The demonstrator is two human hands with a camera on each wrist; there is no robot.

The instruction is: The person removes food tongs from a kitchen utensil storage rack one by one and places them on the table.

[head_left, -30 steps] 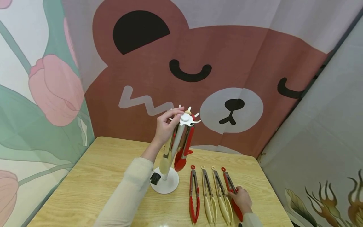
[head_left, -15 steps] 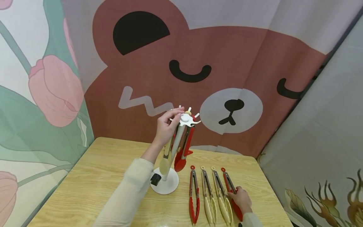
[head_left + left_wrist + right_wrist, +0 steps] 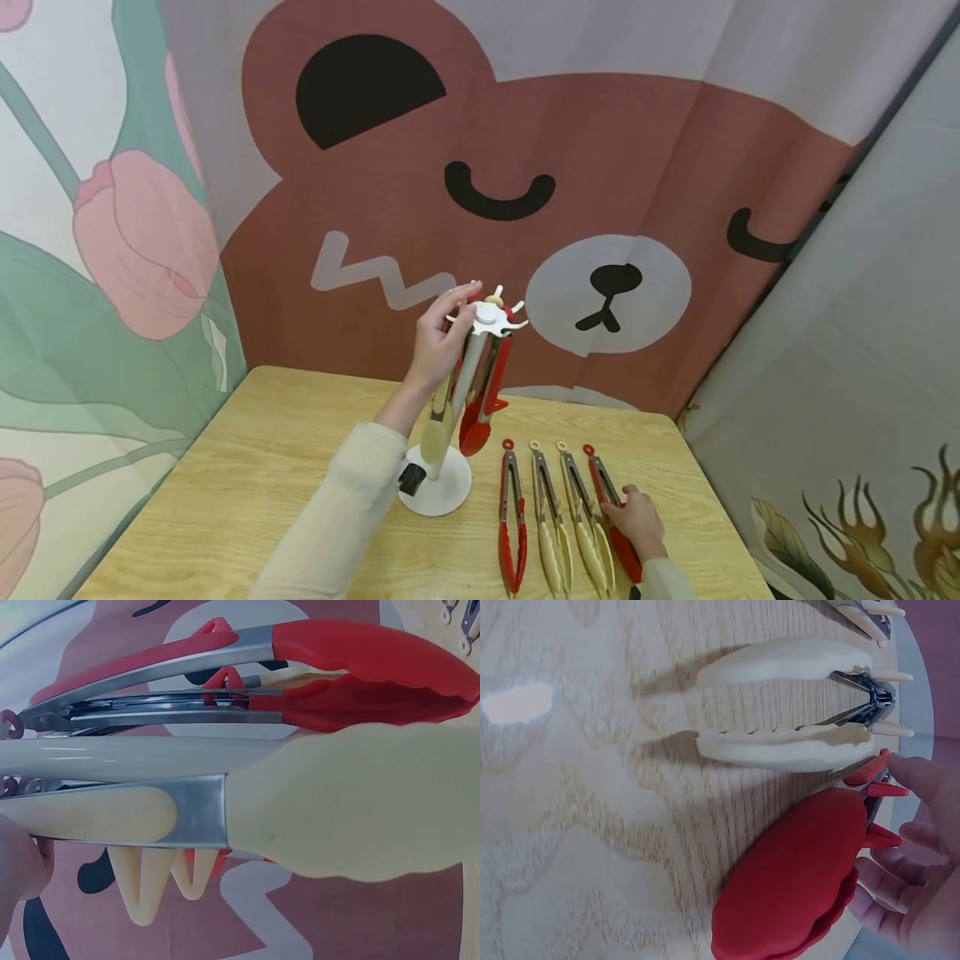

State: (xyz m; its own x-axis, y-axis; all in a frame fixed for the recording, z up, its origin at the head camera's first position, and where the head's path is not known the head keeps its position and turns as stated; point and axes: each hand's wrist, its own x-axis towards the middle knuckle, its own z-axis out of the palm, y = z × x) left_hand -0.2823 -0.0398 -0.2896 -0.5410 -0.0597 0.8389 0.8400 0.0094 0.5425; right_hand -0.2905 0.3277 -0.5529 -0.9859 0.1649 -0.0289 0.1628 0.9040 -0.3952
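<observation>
My left hand [image 3: 438, 342] holds the top of a white utensil stand [image 3: 487, 313], thumb at the near edge of its hooked head and fingers over the far side. From the hooks hang cream tongs [image 3: 345, 802] and red tongs [image 3: 367, 652], heads downward. On the table to the right, my right hand [image 3: 637, 521] grips the red tongs at the far right of a row, thumb on the left and fingers on the other side. In the right wrist view these red tongs [image 3: 787, 877] lie flat with their broad silicone head toward the camera.
Left of the gripped tongs lie two cream tongs [image 3: 588, 542] and another red pair [image 3: 512, 533], rings pointing away. The stand's round white base [image 3: 450, 492] rests on the wooden table [image 3: 262, 467]. A bear-printed curtain [image 3: 360, 192] hangs behind.
Both hands stay at their places with only small finger shifts; the right fingers sit slightly higher along the red tongs. The head view has moved a little.
</observation>
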